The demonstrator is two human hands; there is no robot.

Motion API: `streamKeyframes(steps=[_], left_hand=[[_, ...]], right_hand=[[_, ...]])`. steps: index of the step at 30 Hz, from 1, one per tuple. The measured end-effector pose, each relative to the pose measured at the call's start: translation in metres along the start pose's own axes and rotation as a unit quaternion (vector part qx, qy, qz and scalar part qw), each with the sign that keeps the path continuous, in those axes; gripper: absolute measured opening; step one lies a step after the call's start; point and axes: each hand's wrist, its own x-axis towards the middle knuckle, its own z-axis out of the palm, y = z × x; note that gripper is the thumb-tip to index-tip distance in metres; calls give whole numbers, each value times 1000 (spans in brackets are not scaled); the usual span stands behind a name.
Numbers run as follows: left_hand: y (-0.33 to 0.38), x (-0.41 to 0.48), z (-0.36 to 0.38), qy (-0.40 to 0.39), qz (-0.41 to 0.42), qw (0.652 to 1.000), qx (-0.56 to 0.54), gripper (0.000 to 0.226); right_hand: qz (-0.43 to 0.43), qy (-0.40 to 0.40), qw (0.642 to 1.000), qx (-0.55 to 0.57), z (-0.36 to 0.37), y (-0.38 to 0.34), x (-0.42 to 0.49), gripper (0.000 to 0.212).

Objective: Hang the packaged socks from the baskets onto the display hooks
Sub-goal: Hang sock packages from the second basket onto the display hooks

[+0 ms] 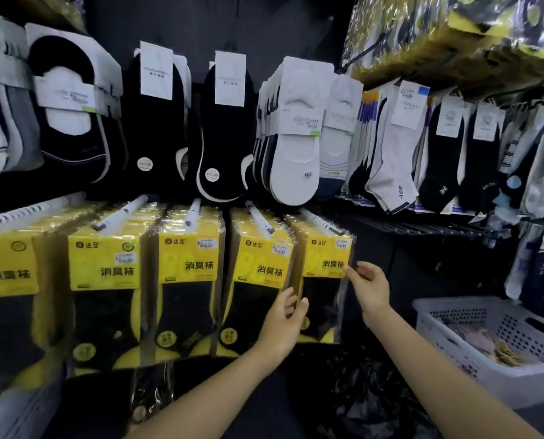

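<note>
Several rows of yellow-and-black sock packs hang on white display hooks (261,218) along the lower rail. The rightmost row of sock packs (326,258) is between my hands. My left hand (285,321) rests with relaxed fingers against the left edge of that front pack. At the pack's upper right edge my right hand (367,285) touches the plastic wrap, thumb and fingers slightly curved. Neither hand clearly grips anything. A white plastic basket (448,350) at the lower right holds a few loose packs.
Black and white no-show socks (296,134) hang on the upper rail, ankle socks (391,147) to the right. An empty wire rack (422,228) runs right of the yellow packs. Another basket edge (17,410) shows at lower left. Black plastic (365,394) lies below.
</note>
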Motion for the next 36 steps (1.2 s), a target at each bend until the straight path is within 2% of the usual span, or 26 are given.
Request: streamKeyframes(steps=[2, 5, 10, 13, 16, 19, 26, 30, 32, 36], left_hand=[[-18, -21, -13, -17, -21, 1000, 15, 54], [-62, -60, -46, -17, -54, 998, 40, 49], [-157, -128, -129, 78, -160, 982, 65, 34], [-208, -161, -178, 149, -213, 962, 84, 28], [-251, -169, -217, 203, -255, 941, 91, 32], [-291, -152, -242, 222, -274, 932, 87, 38], [-363, -81, -263, 222, -289, 929, 61, 54], [-388, -38, -258, 211, -275, 937, 47, 52], [-397, -19, -258, 208, -276, 937, 37, 60], [-413, 1, -261, 210, -289, 934, 22, 76]], right_hand=[[5, -21, 1000, -5, -3, 8, -25, 37], [17, -113, 993, -41, 0, 31, -77, 32], [107, -284, 948, -91, 28, 106, -162, 21], [171, -344, 915, -121, 60, 162, -197, 20], [224, -367, 894, -127, 98, 213, -216, 22], [246, -384, 879, -136, 140, 259, -211, 27], [235, -384, 882, -140, 248, 340, -174, 64], [233, -382, 888, -110, 300, 365, -163, 70], [221, -385, 889, -115, 317, 373, -163, 72], [231, -386, 889, -84, 334, 387, -167, 59]])
